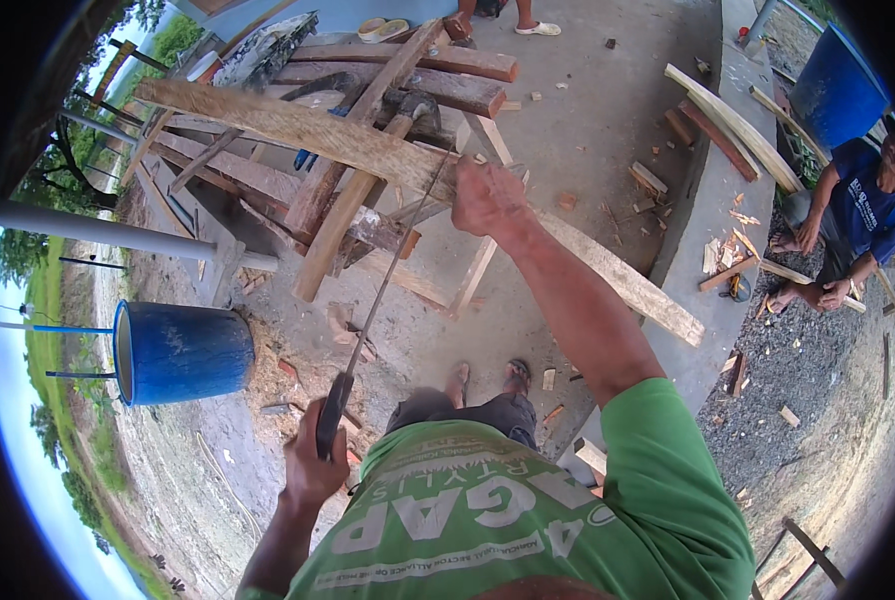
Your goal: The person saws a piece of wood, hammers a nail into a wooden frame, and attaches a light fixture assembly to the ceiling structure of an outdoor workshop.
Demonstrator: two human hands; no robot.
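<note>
A long rough board (607,270) lies diagonally over a makeshift stack of timber, reaching from upper left to lower right. My right hand (487,195) grips it near the middle. My left hand (317,450) holds the black handle of a handsaw (332,410), low at the left. The saw's long thin blade runs up to the board just left of my right hand. A hammer (412,105) rests on the crossed timbers (317,230) beyond.
Blue drums stand at left (182,350) and upper right (832,85). Another person (852,200) sits at right beside a concrete ledge (702,230) with wood pieces. Someone's legs (527,20) show at the top. Offcuts lie on the ground (597,120).
</note>
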